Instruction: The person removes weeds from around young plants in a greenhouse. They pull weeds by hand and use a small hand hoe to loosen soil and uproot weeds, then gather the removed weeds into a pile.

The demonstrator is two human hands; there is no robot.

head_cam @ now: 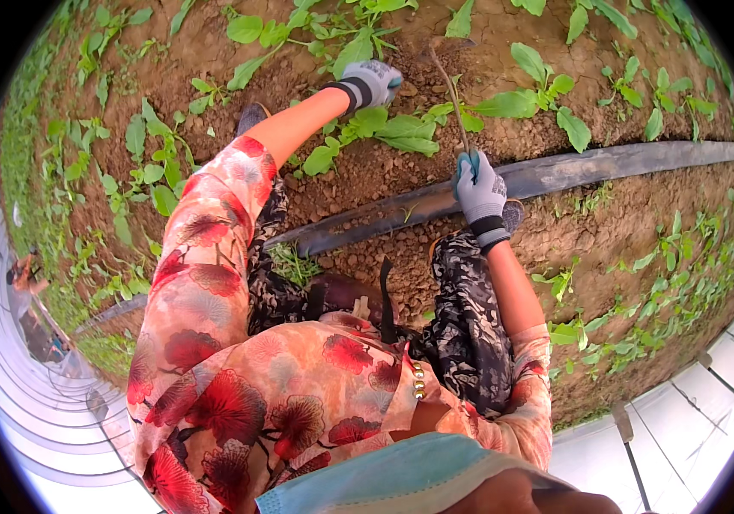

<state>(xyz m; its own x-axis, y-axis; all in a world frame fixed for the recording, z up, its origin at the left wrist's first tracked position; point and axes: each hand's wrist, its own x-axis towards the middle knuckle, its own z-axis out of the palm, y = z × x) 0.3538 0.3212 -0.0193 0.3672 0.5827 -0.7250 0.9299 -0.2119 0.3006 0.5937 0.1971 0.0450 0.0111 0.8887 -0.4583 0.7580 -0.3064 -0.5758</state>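
My right hand [481,185], in a grey knit glove with teal fingers, grips the lower end of a small hand hoe [449,90]. Its thin, slightly bent handle points away from me, and the narrow dark blade rests at the soil. My left hand [375,82], gloved alike, is low over the crumbled soil [409,61] left of the blade. Its fingers are curled, and whether anything is in them is hidden. Leafy green seedlings [409,132] grow just below it, while a larger leafy plant [355,51] stands beside it, up and left.
A flat black drip hose or plastic strip [598,170] crosses the ground before my knees. Pulled-looking grass [293,265] lies by my left leg. More seedlings [534,96] grow to the right. Far left, another person [23,273] is near the white greenhouse wall [52,443].
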